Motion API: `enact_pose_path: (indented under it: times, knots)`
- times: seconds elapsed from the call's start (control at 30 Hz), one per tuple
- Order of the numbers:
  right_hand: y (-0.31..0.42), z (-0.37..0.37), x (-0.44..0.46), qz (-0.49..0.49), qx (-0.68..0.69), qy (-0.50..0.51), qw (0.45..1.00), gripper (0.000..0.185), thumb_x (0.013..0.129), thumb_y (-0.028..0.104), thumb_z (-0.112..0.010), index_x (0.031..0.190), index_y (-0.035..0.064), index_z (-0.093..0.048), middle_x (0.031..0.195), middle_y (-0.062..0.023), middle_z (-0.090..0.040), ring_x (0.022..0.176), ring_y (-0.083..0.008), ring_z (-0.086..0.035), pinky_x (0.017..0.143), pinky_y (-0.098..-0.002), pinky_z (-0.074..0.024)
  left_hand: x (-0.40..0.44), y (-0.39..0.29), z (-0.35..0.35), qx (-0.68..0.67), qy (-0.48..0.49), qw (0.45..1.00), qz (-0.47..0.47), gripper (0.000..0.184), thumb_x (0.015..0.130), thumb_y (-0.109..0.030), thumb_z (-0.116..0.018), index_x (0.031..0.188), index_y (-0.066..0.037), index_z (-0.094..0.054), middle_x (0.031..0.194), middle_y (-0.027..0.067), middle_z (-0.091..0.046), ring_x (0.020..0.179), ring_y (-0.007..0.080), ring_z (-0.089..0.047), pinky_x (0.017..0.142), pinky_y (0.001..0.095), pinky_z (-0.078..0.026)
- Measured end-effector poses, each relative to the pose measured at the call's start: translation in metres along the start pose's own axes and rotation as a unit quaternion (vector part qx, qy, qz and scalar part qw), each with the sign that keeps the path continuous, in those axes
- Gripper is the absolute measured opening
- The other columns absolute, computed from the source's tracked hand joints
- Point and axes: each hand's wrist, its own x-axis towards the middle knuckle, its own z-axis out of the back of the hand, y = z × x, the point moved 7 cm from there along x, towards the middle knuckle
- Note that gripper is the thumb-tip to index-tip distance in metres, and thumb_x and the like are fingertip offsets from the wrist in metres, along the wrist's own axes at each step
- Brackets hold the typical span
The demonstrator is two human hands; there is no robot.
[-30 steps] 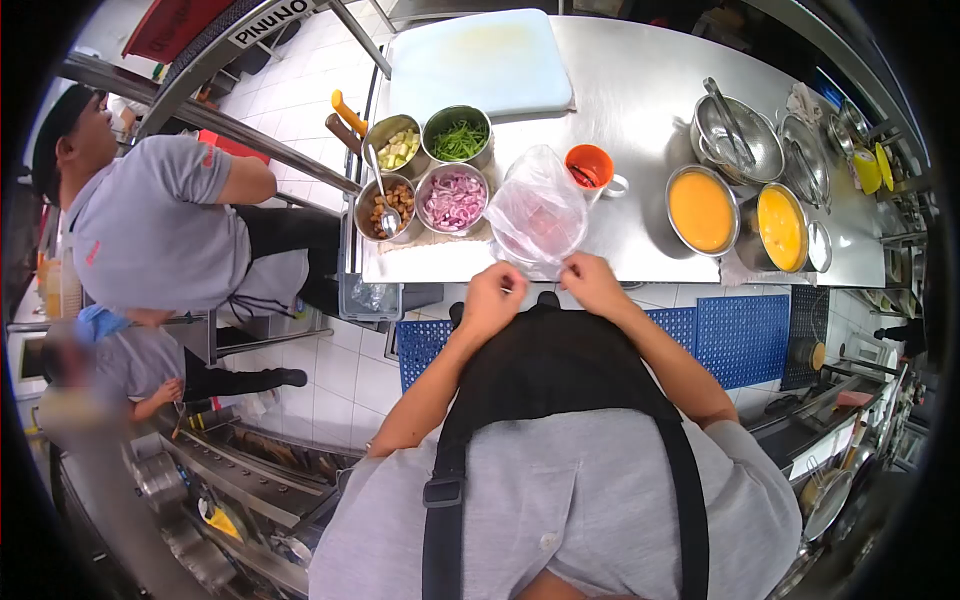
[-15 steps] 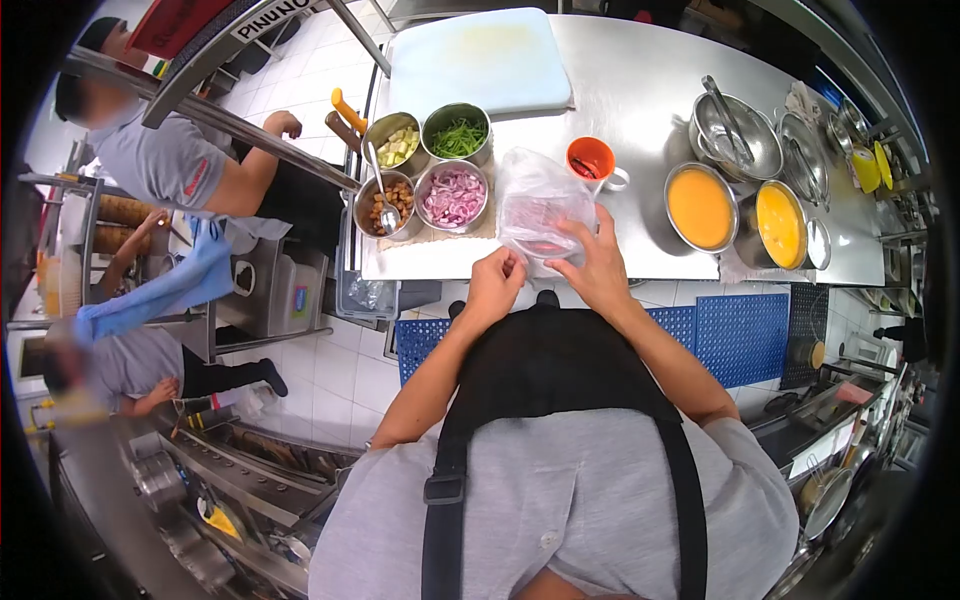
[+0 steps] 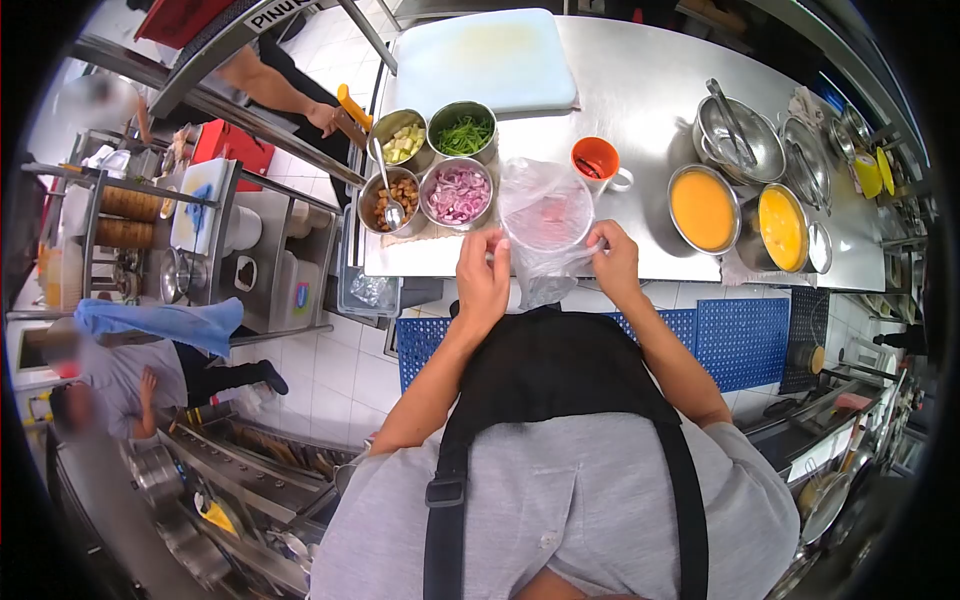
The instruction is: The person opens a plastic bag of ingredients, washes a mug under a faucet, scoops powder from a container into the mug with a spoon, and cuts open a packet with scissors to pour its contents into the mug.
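A clear plastic bag (image 3: pixel 545 262) lies over a round container (image 3: pixel 552 213) at the front edge of the steel table. Something pinkish shows faintly through the plastic. My left hand (image 3: pixel 484 278) is closed on the bag's left edge, while my right hand (image 3: pixel 616 262) pinches its right edge. Left of the bag stands a metal bowl of chopped red onion (image 3: pixel 459 193). Just beyond my right hand is an orange cup (image 3: pixel 597 160) with small red pieces inside.
Bowls of green slices (image 3: pixel 464 134), pale cubes (image 3: pixel 404 143) and browned pieces with a spoon (image 3: pixel 388 203) stand at left. A cutting board (image 3: pixel 485 60) lies behind. Orange liquid (image 3: pixel 703 208), beaten egg (image 3: pixel 781 228) and a steel bowl (image 3: pixel 752 150) are at right. Co-workers stand left.
The bag is now spread flat over the round rim, its loose end hanging toward me. My right hand has moved off its top to the right edge. One co-worker at left has moved.
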Motion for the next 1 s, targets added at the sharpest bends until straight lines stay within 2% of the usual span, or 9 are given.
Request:
enact_pose_path:
  times: [0.13,0.27,0.37,0.47,0.57,0.6,0.77,0.9,1.0]
  knots:
    - [-0.03,0.008,0.007,-0.02,0.232,-0.06,0.971,0.019,0.088,-0.007,-0.057,0.099,0.0052,-0.066,0.095,-0.0016,-0.065,0.089,-0.0125,-0.06,0.08,-0.027,-0.0487,0.029,-0.08,-0.001,0.198,0.03,0.947,-0.249,0.06,0.079,-0.011,-0.084,0.134,-0.005,-0.061,0.118,0.0178,-0.061,0.097,0.0327,-0.064,0.086,0.0437,-0.054]
    - [0.006,0.014,0.005,-0.163,0.404,0.145,0.888,0.066,0.092,0.018,-0.074,0.149,0.005,-0.043,0.139,-0.01,-0.051,0.12,-0.0163,-0.054,0.098,-0.0324,-0.0489,0.033,-0.041,-0.039,0.079,0.153,0.97,-0.174,0.061,0.077,-0.016,-0.089,0.131,-0.006,-0.064,0.105,0.0152,-0.062,0.088,0.0258,-0.065,0.078,0.0374,-0.056]
    - [0.035,0.006,-0.001,0.044,0.102,0.107,0.988,0.081,0.087,0.021,-0.081,0.154,0.0064,-0.038,0.142,-0.0143,-0.045,0.128,-0.0175,-0.049,0.1,-0.0333,-0.0477,0.024,-0.05,-0.058,0.056,0.242,0.967,-0.062,0.057,0.078,-0.015,-0.088,0.128,-0.005,-0.065,0.101,0.0128,-0.063,0.08,0.0228,-0.065,0.072,0.0351,-0.055]
    - [0.011,-0.009,-0.009,-0.051,0.148,0.117,0.981,0.06,0.087,0.007,-0.078,0.138,0.0036,-0.047,0.105,-0.0065,-0.059,0.094,-0.0087,-0.058,0.079,-0.0263,-0.0505,0.018,-0.059,-0.056,0.027,0.262,0.964,-0.032,0.071,0.072,-0.02,-0.092,0.135,-0.007,-0.062,0.117,0.0157,-0.062,0.096,0.0277,-0.065,0.083,0.0392,-0.055]
    - [0.002,-0.019,-0.014,-0.074,0.298,0.133,0.942,0.026,0.088,-0.005,-0.068,0.112,0.0016,-0.058,0.081,0.0043,-0.056,0.069,-0.0032,-0.051,0.063,-0.0221,-0.0446,0.027,-0.113,-0.035,0.111,0.188,0.935,-0.278,0.092,0.063,-0.028,-0.096,0.144,-0.011,-0.055,0.137,0.0187,-0.054,0.127,0.037,-0.054,0.104,0.0492,-0.046]
    - [-0.004,-0.018,-0.014,-0.072,0.301,0.156,0.938,0.021,0.088,-0.005,-0.066,0.108,0.0015,-0.06,0.082,0.0046,-0.056,0.07,-0.0031,-0.051,0.063,-0.0222,-0.0444,0.026,-0.114,-0.044,0.16,0.263,0.915,-0.262,0.112,0.054,-0.038,-0.098,0.152,-0.016,-0.048,0.15,0.0194,-0.044,0.147,0.0436,-0.031,0.118,0.0579,-0.029]
    - [-0.012,0.015,0.003,-0.071,0.258,0.181,0.946,0.011,0.087,-0.004,-0.063,0.095,0.0017,-0.066,0.081,0.0048,-0.059,0.074,-0.0035,-0.054,0.068,-0.0208,-0.0461,0.026,-0.091,-0.089,0.315,0.327,0.84,-0.295,0.084,0.065,-0.033,-0.088,0.139,-0.01,-0.057,0.144,0.0205,-0.05,0.148,0.0412,-0.033,0.118,0.0607,-0.026]
    - [-0.075,0.083,0.025,-0.08,0.312,-0.063,0.945,0.028,0.088,0.006,-0.074,0.115,0.0037,-0.068,0.094,-0.0023,-0.068,0.076,-0.0105,-0.061,0.075,-0.0249,-0.0514,0.041,-0.05,-0.093,0.304,0.299,0.893,-0.143,0.037,0.075,-0.02,-0.072,0.108,-0.004,-0.072,0.121,0.0196,-0.066,0.132,0.0364,-0.052,0.113,0.0601,-0.03]
    - [-0.028,0.078,-0.005,-0.075,0.195,0.09,0.974,0.054,0.086,0.012,-0.081,0.134,0.0053,-0.057,0.106,-0.0042,-0.068,0.077,-0.0132,-0.063,0.078,-0.0278,-0.0534,0.052,-0.035,-0.086,0.305,0.217,0.916,-0.147,0.022,0.076,-0.013,-0.068,0.094,-0.002,-0.075,0.097,0.0203,-0.072,0.106,0.0387,-0.066,0.102,0.057,-0.043]
